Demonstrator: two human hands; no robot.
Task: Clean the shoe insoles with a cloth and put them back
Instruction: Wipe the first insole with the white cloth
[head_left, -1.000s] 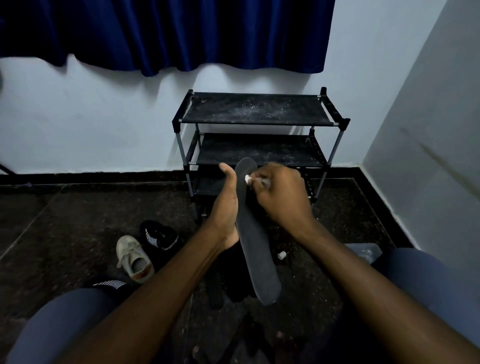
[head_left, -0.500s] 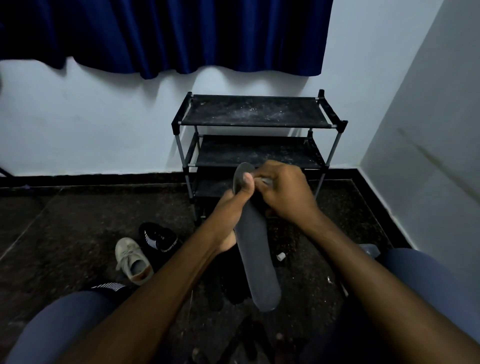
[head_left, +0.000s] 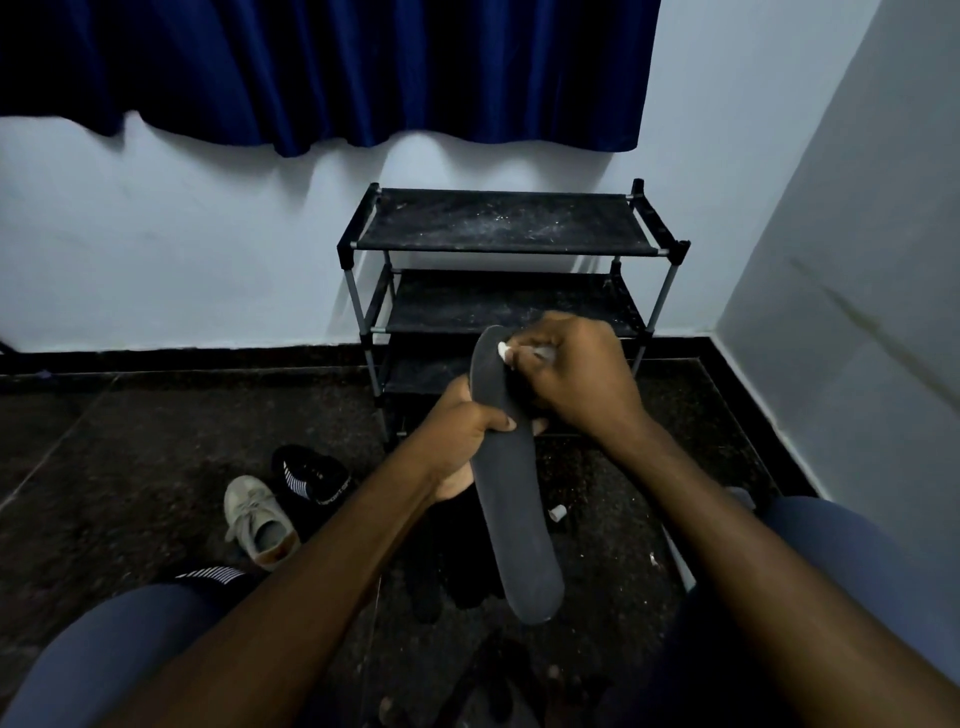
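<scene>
Grey insole (head_left: 511, 509) is hanging above the floor (head_left: 156, 441), the left hand (head_left: 467, 436) gripping its middle while the right hand (head_left: 576, 374) is pinching a white cloth (head_left: 503, 351) against its toe; lettering on a black shoe (head_left: 311, 475) is proving unreadable.

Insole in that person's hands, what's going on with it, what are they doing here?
A seated person is working on a dark insole, held up over the floor. The left hand grips it around its upper half. The right hand pinches a small white item against its top end; whether that is a cloth is too small to tell. A beige sneaker and a black shoe lie on the floor near a black shoe rack. The insole is not back in a shoe yet.
</scene>
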